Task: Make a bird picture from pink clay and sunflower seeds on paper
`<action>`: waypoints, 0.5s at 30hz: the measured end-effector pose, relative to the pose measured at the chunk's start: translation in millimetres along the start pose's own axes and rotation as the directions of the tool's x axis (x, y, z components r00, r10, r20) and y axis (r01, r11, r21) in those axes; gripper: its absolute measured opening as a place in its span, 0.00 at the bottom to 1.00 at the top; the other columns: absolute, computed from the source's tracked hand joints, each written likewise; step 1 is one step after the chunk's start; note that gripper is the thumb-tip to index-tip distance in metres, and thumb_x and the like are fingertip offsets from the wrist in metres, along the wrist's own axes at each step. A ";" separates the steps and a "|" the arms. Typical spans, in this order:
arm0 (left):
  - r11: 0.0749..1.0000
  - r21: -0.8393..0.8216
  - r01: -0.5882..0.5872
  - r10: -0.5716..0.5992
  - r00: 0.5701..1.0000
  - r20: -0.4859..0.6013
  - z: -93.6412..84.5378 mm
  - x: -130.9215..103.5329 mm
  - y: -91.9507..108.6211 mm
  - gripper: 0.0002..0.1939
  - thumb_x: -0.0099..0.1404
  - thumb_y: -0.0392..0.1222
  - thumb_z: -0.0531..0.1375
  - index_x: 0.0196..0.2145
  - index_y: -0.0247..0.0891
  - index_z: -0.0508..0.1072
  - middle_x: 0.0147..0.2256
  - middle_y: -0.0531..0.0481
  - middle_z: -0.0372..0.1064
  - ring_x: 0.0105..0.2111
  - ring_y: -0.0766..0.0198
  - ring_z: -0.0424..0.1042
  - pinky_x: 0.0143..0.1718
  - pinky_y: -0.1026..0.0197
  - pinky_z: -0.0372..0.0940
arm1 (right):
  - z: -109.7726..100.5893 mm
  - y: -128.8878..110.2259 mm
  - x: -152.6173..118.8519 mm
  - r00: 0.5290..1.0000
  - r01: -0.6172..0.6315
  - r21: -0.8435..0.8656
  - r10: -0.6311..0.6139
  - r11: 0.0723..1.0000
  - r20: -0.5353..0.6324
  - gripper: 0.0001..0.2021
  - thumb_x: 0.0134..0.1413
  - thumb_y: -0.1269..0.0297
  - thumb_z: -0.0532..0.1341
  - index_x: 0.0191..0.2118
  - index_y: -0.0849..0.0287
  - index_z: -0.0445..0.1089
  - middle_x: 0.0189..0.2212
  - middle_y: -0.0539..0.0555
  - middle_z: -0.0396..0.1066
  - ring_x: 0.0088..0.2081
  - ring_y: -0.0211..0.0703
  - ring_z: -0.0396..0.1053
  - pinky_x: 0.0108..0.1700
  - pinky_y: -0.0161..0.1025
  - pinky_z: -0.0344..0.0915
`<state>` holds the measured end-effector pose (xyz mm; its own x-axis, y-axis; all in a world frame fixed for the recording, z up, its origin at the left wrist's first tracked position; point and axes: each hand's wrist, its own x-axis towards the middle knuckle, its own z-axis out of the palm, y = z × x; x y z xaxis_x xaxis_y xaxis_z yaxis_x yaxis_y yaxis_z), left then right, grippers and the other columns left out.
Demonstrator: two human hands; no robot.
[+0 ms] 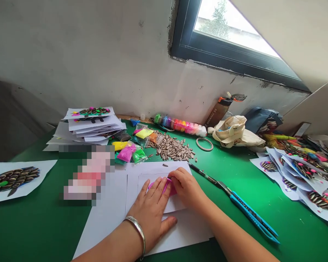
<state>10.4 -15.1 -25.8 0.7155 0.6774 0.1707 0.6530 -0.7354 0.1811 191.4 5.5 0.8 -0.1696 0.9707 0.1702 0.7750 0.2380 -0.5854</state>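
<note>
"One pink piece (173,189) as clock centre?"

"Yes. Left hand (152,209) at seven o'clock, laid flat partly over the piece, fingers slightly apart."

"And the right hand (185,185)?"

"At three o'clock, fingers bent close together at the pink edge; clamped on something or not, impossible to tell."

"Underneath?"

"White sheets (109,207), spread on the green bench (292,211)."

"Farther out?"

"Blue-handled tool (236,200) at four, seed-covered picture (16,180) at nine, more seed pictures (300,176) fanned over one another at three, black pen (202,171) at two, nearly in line with the tool."

"Beyond those?"

"Colourful packets (127,153) between ten and eleven; loose striped seeds (173,147) heaped at twelve; ring-shaped roll (205,149) between one and two; paper stack (95,127) at ten, with a decorated sheet (91,111) on top."

"And at the back?"

"Row of coloured pieces (180,124) in clear wrapping between twelve and one, leaning bottle (217,112) between one and two, then the window (221,22) in the wall (84,54) at one."
</note>
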 end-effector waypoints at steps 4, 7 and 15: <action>0.999 0.048 0.003 0.003 0.993 -0.117 -8.9 -0.3 2.4 0.41 0.62 0.58 0.57 0.66 0.35 0.49 0.66 0.40 0.43 0.65 0.45 0.41 0.63 0.43 0.46 | 1.4 3.7 -0.9 1.000 0.013 0.040 -0.013 0.999 -0.005 0.10 0.61 0.74 0.51 0.38 0.59 0.69 0.34 0.54 0.67 0.37 0.41 0.65 0.41 0.38 0.63; 0.995 0.086 -0.051 0.064 0.985 -0.159 -16.7 -2.7 5.5 0.36 0.62 0.52 0.59 0.63 0.34 0.56 0.64 0.39 0.50 0.65 0.45 0.44 0.63 0.42 0.44 | 3.1 5.5 -0.5 0.999 0.018 0.047 -0.017 0.999 -0.032 0.11 0.60 0.76 0.51 0.41 0.59 0.69 0.34 0.55 0.67 0.38 0.41 0.65 0.42 0.38 0.64; 0.998 0.005 -0.060 0.060 0.993 -0.105 -4.9 -9.9 3.6 0.33 0.63 0.55 0.58 0.60 0.35 0.61 0.59 0.40 0.60 0.61 0.46 0.56 0.61 0.43 0.51 | 2.7 2.4 1.7 0.994 0.090 -0.086 -0.084 0.992 0.073 0.14 0.58 0.71 0.55 0.43 0.54 0.75 0.29 0.51 0.63 0.31 0.39 0.61 0.32 0.33 0.57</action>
<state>4.5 -24.4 -22.0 0.7236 0.6299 0.2823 0.6100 -0.7749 0.1656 191.3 7.9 -2.5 -0.2783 0.9470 0.1603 0.8058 0.3211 -0.4976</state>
